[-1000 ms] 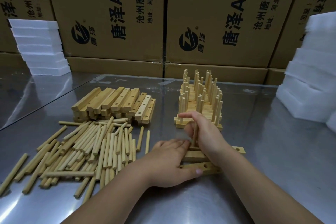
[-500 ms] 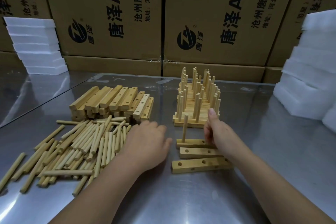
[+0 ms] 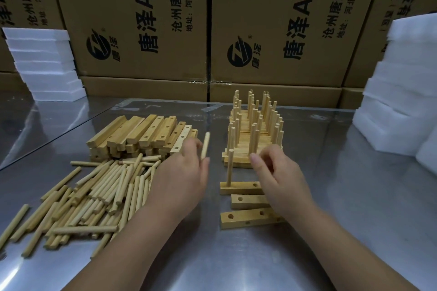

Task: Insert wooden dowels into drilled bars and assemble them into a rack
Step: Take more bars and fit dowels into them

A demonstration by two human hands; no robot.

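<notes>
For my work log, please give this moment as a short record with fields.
left hand: holds one dowel
right hand: holds nothing, fingers loosely curled
far bar: one upright dowel in its left hole
middle bar, near bar: visible holes empty
stock: loose dowels and bar stack at left
finished: doweled bars stacked behind

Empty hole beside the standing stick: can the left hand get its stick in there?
Probably yes. The left hand pinches a dowel just left of the bar, and the empty hole faces up, uncovered. The right hand hovers close over that end, so it might crowd the way.
</notes>
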